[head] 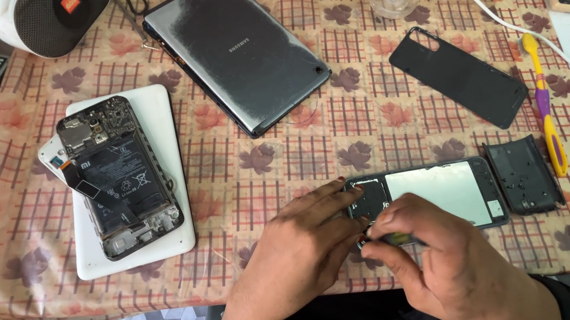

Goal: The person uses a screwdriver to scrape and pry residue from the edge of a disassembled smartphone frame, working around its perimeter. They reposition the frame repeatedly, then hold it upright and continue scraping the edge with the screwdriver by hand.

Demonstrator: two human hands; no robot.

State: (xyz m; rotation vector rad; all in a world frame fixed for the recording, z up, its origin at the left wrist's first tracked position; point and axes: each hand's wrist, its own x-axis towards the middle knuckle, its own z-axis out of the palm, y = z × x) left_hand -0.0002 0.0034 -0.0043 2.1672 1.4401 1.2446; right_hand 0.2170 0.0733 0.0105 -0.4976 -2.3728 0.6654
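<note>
I pin the opened phone [432,198] near the patterned cloth's [373,129] front edge with my left hand [300,247]; my right hand [444,265] pinches a small tool [400,239]. Its long axis runs sideways; bare cloth lies beyond.

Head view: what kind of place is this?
Most likely a phone repair bench: an opened phone with its battery exposed, a loose black back cover, and both hands, left hand and right hand, working on a phone frame.

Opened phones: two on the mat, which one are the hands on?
The phone frame at the near edge, lying sideways with a pale panel showing; left hand and right hand both touch it. The other opened phone lies untouched on a white slab.
</note>
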